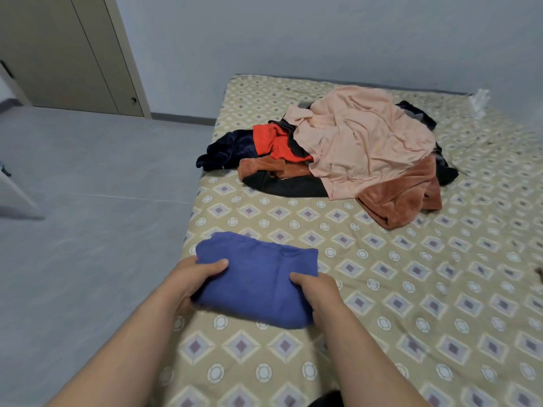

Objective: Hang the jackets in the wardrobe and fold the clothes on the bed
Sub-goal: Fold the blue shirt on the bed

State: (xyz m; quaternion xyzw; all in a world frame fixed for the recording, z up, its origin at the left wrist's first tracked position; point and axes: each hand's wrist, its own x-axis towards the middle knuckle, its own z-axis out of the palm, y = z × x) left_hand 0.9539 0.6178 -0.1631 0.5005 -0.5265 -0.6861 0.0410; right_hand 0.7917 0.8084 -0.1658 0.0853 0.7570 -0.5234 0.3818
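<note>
1. The bed point(411, 289) takes up the right and lower part of the view, under a beige sheet printed with diamonds and circles.
2. The grey floor point(88, 215) spreads out on the left and runs back to the wall.
3. Tall grey-brown doors point(67, 54) stand in the far left corner, well apart from the bed.
4. On the far half of the bed sits the pile of clothes point(338, 160), all unfolded. A peach garment point(367, 142) is draped on top and a brown fleece point(402, 201) spills out beneath it. A red piece point(276, 142) and a navy piece point(226, 151) lie at its left side.
5. The blue garment point(258, 280) is folded into a compact block. It lies on the sheet near the bed's left edge, well apart from the pile.
6. The left hand point(199, 277) grips the block's left side, thumb pressed on top and fingers curled under, out of sight.
7. The right hand point(317, 292) grips the right side the same way, thumb on top and fingers tucked beneath.
</note>
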